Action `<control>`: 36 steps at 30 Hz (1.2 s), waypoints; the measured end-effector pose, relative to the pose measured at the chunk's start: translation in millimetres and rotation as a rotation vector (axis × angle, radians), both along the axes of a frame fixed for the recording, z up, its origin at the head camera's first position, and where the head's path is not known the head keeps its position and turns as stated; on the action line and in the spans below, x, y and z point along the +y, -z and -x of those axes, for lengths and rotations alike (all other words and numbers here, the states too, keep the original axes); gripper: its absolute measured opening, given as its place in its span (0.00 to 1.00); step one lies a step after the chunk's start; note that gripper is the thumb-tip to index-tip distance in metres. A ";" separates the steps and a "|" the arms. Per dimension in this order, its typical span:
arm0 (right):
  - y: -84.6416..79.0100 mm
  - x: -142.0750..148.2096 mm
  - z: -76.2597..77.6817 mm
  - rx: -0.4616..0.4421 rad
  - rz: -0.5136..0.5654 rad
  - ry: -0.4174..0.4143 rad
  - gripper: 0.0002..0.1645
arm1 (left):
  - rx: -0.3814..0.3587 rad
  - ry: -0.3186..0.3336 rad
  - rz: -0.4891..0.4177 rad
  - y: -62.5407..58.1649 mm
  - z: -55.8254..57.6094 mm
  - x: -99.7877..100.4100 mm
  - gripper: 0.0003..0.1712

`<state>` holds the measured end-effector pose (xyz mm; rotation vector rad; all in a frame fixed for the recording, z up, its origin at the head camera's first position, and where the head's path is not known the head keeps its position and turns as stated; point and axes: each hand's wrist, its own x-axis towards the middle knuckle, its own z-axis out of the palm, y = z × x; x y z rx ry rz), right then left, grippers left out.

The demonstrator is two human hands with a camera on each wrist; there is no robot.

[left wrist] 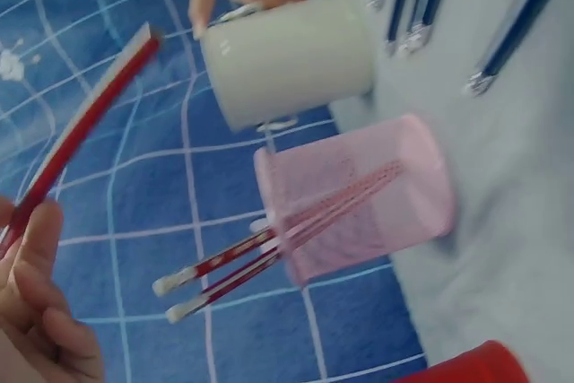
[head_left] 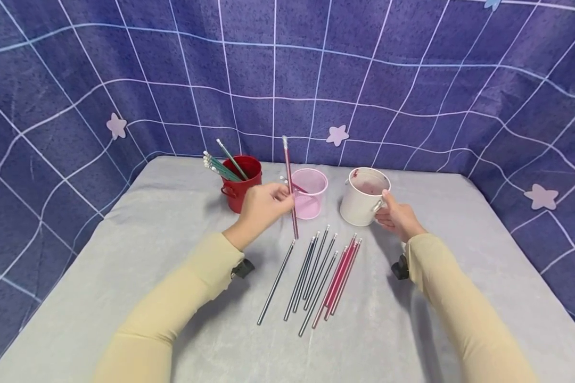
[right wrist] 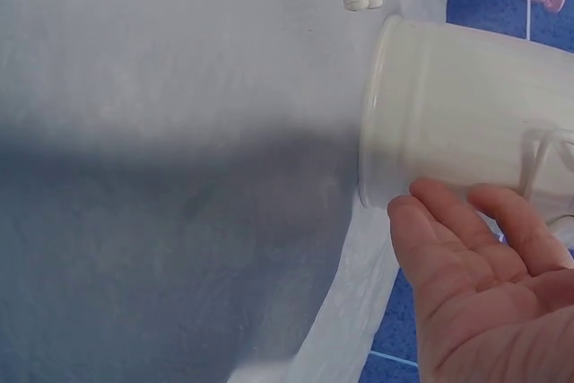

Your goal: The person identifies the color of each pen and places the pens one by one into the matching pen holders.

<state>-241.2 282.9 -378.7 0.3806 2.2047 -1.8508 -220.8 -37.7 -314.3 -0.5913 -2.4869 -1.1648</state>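
Observation:
My left hand (head_left: pixel 263 206) pinches a red pencil (left wrist: pixel 85 132) between thumb and fingers, held nearly upright just left of the pink mesh cup (head_left: pixel 316 186). Two or three red pencils (left wrist: pixel 235 266) lean inside that cup, their white eraser ends sticking out past the rim. On the right, my right hand (head_left: pixel 399 217) holds the side of the white bucket (head_left: pixel 356 205), thumb at its rim by the small wire handle. In the right wrist view the other fingers (right wrist: pixel 448 213) lie along the bucket's wall, slightly bent.
A red bucket (head_left: pixel 237 194) with several green pencils (head_left: pixel 224 169) stands at the left. Several dark blue pencils (head_left: pixel 311 271) and several red ones (head_left: pixel 340 279) lie on the grey cloth (head_left: pixel 211 340) between the arms. A blue gridded curtain (head_left: pixel 249 69) hangs behind.

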 end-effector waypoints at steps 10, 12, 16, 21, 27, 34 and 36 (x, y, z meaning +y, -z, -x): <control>1.0 1.4 2.2 0.005 -0.055 0.002 0.53 | 0.061 -0.048 -0.081 -17.1 4.2 -7.1 0.09; 0.4 0.9 1.8 0.006 -0.056 0.000 0.53 | 0.066 -0.039 -0.088 -17.8 3.7 -7.0 0.09; 0.1 -0.6 0.6 0.006 -0.053 0.012 0.53 | 0.086 -0.029 -0.124 -18.8 3.0 -6.7 0.08; 0.2 -1.2 -0.1 0.002 -0.040 0.023 0.54 | 0.180 -0.009 -0.188 -17.5 3.5 -7.6 0.06; 0.4 -2.0 -0.5 0.002 -0.034 0.023 0.54 | 0.278 0.020 -0.219 -12.6 9.2 -7.4 0.06; -0.5 -3.2 -1.1 0.007 -0.002 0.029 0.53 | 0.299 -0.024 -0.286 -13.5 12.7 -4.5 0.07; -0.5 -2.7 -1.3 0.009 -0.011 0.031 0.53 | 0.316 -0.030 -0.296 -17.6 13.8 -3.0 0.07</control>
